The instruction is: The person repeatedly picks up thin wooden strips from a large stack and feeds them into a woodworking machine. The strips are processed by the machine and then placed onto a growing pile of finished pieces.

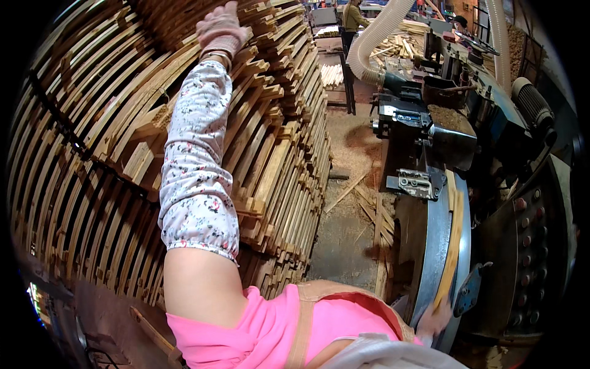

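My left arm, in a floral sleeve, stretches out to the far upper left. My left hand is over the top of a tall stack of wooden strips; its fingers look loosely spread, with nothing visible held in them. Low on the right, my right hand is at the near end of a long wooden strip, fingers closed about it, partly blurred. That strip lies lengthwise along the metal bed of a woodworking machine, its far end reaching toward the machine head.
A control panel with buttons stands right of the bed. A ribbed hose rises from the machine. Wood offcuts and sawdust cover the floor between stack and machine. Another person stands at the back near piled strips.
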Demonstrator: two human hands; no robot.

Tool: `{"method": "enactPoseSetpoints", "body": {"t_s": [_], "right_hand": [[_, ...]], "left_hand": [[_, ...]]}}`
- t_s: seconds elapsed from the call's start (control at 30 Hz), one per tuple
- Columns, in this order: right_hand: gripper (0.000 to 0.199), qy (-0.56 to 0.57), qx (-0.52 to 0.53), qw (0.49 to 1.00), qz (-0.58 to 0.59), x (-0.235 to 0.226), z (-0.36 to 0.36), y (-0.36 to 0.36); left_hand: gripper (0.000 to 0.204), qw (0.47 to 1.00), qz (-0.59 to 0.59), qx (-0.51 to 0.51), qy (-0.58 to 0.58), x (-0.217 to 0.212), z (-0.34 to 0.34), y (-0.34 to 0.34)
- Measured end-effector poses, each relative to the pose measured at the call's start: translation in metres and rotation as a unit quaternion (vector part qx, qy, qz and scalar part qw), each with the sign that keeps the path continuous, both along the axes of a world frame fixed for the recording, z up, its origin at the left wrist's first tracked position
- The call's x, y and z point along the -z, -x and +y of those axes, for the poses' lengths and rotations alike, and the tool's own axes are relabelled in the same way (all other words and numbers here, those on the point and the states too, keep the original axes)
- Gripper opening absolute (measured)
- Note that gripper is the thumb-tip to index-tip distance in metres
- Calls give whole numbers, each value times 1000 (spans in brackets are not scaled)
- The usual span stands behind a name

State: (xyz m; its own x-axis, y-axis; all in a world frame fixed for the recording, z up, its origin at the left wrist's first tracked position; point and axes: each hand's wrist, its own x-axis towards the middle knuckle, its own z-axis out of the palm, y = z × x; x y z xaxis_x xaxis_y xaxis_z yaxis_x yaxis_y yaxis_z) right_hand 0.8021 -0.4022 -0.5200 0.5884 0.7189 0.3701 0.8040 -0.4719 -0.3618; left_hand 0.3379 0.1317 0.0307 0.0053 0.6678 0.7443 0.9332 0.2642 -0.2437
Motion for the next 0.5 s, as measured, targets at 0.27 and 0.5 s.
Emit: {"method": "enactPoseSetpoints", "body": {"t_s": [0.27,0.5], "right_hand": [[46,65,3,986,-153,75,-65,-44],[21,141,-11,984,-110,-12,154,-71]], "left_hand": [[31,991,60,-44,110,-13,68,50],[20,960,179,212,-33,1,-37,-44]]}}
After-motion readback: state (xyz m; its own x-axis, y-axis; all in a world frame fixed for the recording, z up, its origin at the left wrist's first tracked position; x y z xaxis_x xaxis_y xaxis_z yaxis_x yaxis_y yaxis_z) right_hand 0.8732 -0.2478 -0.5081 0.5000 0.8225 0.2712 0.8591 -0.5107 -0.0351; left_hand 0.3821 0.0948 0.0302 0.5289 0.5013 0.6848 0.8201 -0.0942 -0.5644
